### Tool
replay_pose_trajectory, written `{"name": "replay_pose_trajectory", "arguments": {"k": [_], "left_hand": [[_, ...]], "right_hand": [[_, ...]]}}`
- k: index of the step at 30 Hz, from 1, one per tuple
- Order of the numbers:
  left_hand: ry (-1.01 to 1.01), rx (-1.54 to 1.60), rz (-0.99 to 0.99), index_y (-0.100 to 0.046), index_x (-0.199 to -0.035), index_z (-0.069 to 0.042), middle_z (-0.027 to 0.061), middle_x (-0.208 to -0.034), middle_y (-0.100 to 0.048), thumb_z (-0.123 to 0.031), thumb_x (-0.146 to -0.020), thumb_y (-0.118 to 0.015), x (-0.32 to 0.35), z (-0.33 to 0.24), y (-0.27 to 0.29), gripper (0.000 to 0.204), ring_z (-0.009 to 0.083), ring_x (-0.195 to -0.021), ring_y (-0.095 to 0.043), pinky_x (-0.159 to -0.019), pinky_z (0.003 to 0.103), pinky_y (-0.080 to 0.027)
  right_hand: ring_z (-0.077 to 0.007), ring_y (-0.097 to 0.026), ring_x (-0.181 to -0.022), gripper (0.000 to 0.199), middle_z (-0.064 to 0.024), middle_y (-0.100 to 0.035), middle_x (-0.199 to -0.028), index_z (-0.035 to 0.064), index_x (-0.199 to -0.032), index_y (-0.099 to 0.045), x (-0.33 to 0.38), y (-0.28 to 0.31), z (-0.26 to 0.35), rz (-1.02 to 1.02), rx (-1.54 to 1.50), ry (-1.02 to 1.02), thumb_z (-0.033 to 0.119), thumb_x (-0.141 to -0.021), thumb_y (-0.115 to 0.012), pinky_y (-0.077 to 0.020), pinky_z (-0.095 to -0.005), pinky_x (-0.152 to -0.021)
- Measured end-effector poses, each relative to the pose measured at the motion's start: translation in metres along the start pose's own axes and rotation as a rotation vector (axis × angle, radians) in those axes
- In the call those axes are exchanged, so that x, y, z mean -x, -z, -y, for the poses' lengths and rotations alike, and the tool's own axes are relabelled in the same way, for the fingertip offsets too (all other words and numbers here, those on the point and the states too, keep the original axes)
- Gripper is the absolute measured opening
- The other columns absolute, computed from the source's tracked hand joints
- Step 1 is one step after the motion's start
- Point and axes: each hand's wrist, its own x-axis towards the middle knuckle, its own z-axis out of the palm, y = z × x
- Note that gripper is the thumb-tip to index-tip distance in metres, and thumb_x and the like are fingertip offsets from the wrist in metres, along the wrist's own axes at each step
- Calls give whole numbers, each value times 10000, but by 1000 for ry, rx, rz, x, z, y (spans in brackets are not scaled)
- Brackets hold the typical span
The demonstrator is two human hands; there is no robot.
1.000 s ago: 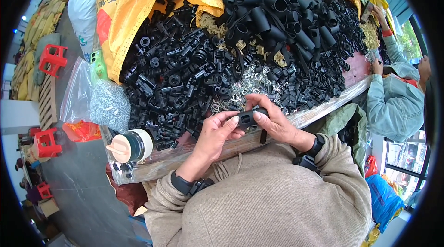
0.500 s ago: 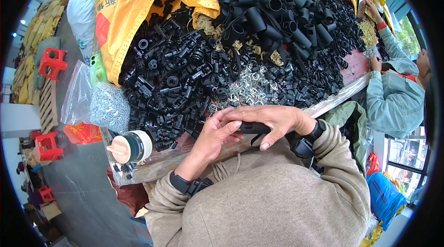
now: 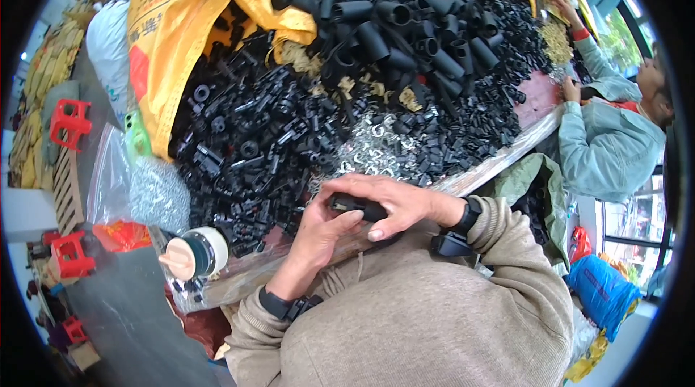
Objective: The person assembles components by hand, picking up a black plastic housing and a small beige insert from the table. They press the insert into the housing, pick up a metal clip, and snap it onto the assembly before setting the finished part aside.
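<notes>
Both my hands meet at the frame's centre: my right hand (image 3: 402, 202) is curled over a small black plastic part (image 3: 356, 206), and my left hand (image 3: 326, 231) pinches it from below. Just beyond, black parts (image 3: 289, 133) and silvery clips (image 3: 373, 148) heap the desk (image 3: 499, 162).

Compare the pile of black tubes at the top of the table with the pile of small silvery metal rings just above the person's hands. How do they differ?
The black tubes are dark, matt plastic cylinders; the metal rings are pale and shiny. Each tube is far larger than a ring. The tubes are heaped high at the far side, by the yellow sack; the rings lie in a low patch nearer the right hand. Both are loose heaps among other black parts.
</notes>
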Motion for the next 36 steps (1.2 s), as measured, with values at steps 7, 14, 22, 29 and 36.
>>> {"name": "replay_pose_trajectory", "arguments": {"k": [7, 14, 22, 29, 36], "left_hand": [[-8, 23, -28, -434, -1152, -16, 61, -1037, -511, -17, -715, -658, 0, -2, -8, 491, 161, -933, -542, -738, 268, -497], [28, 35, -20, -435, -1161, -2, 69, -1039, -534, -11, -733, -634, -1, -2, -8, 471, 159, -924, -557, -721, 254, -504], [23, 53, -13, -391, -1207, 7, 85, -1041, -540, -17, -729, -637, -3, 2, -4, 538, 154, -899, -567, -731, 259, -500], [-14, -19, -11, -288, -1271, -4, 93, -1079, -523, -199, -806, -595, 2, -17, -11, 591, 176, -949, -541, -776, 307, -469], [-88, 46, -73, -269, -1296, -32, 153, -1130, -484, -389, -887, -388, -12, -15, -13, 555, 219, -999, -515, -860, 345, -421]], "right_hand": [[-325, -491, -1032, 761, -188, -495, -1123, -29, -1233, -383, 0, -1, 2, -53, 45, -31, 478, -714, -613, -376, -395, -890], [-276, -570, -881, 513, -135, -574, -950, 0, -1036, -526, 0, -3, 7, -190, 28, 34, 386, -719, -640, -453, -349, -771], [-252, -582, -828, 424, -112, -593, -867, 7, -916, -571, 0, -2, 9, -177, 45, -11, 358, -695, -659, -460, -329, -733], [-213, -570, -794, 556, -91, -578, -859, 7, -958, -528, 1, -4, 5, -152, 0, -94, 507, -721, -584, -445, -305, -696], [-234, -549, -795, 629, -101, -561, -863, 2, -1024, -454, -7, -16, 9, -104, -131, 19, 557, -737, -537, -429, -329, -712]]}}
